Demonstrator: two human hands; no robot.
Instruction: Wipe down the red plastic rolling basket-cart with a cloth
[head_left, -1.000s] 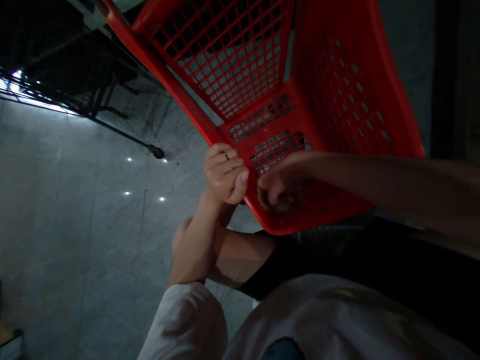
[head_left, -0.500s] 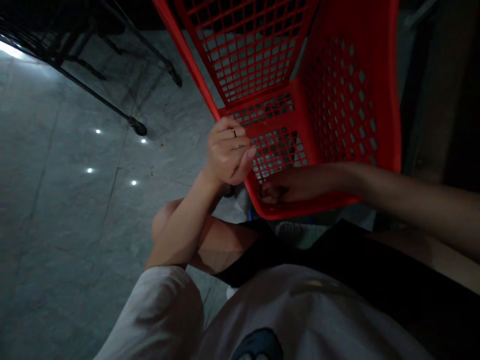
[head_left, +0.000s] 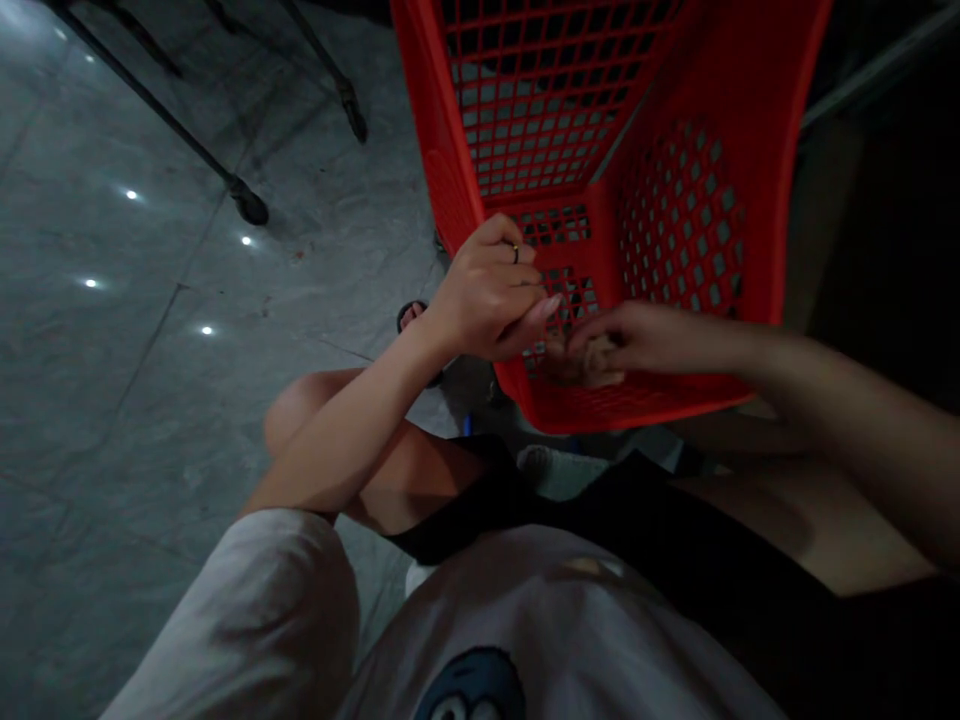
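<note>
A red plastic basket [head_left: 780,240] with lattice walls leans in front of my knees, its inside facing me. My left hand [head_left: 495,290], a ring on one finger, is closed over the left rim, thumb toward the inside. Within the basket, near its front wall, my right hand [head_left: 637,335] has its fingers closed on a crumpled light-brown piece [head_left: 600,358]. Whether that piece is cloth or paper I cannot tell in the dim light. My left fingertips are partly hidden.
Dark metal legs with a caster wheel [head_left: 247,200] stand at upper left on the grey tiled floor [head_left: 135,400]. Beyond the basket's left side a foot in a dark sandal [head_left: 411,315] shows. The right side is very dark, with a pale bar [head_left: 885,65] at the top.
My right hand has risen slightly from the basket's front inner corner, and the light-brown piece now shows in its fingers. My left hand stays on the rim; the view has shifted.
</note>
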